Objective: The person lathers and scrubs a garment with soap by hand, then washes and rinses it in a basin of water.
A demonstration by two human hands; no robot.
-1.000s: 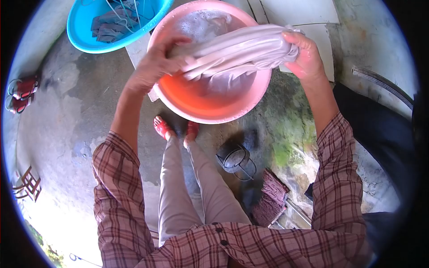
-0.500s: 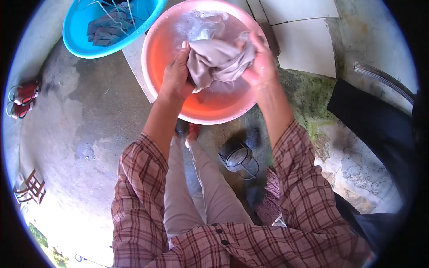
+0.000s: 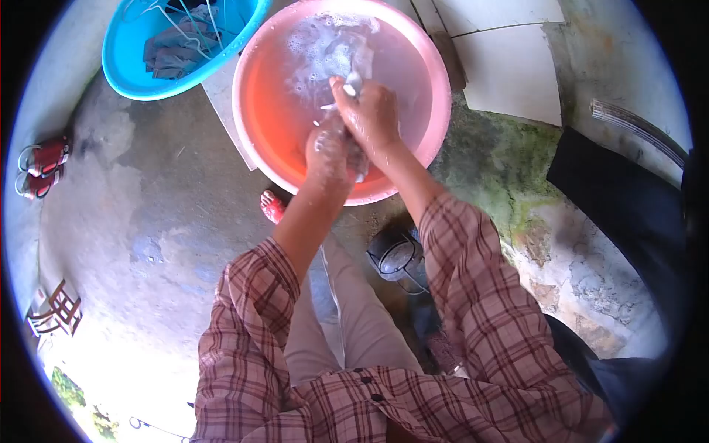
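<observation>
My left hand [image 3: 329, 150] and my right hand [image 3: 372, 118] are close together over the pink basin [image 3: 267, 111], the right one farther forward. Both are closed around a wet, bunched grey cloth [image 3: 357, 161]. Most of the cloth is hidden by my fingers; a little shows below the hands and at the right thumb. Drops of water fall beside them. Cloudy water with soap foam [image 3: 314, 48] fills the basin, and a pale shape in the water beyond my hands is hard to make out.
A blue basin [image 3: 133, 83] at the upper left holds grey clothes [image 3: 176, 53] and hangers [image 3: 193, 33]. Pale slabs [image 3: 509, 70] lie at the upper right. A dark pot-like object with wire handles [image 3: 396, 255] stands near my legs. Red slippers [image 3: 44, 168] are far left.
My hands have come together from holding the cloth spread between them. The cloth is now squeezed into a tight bunch, lower over the basin. One foot has moved left.
</observation>
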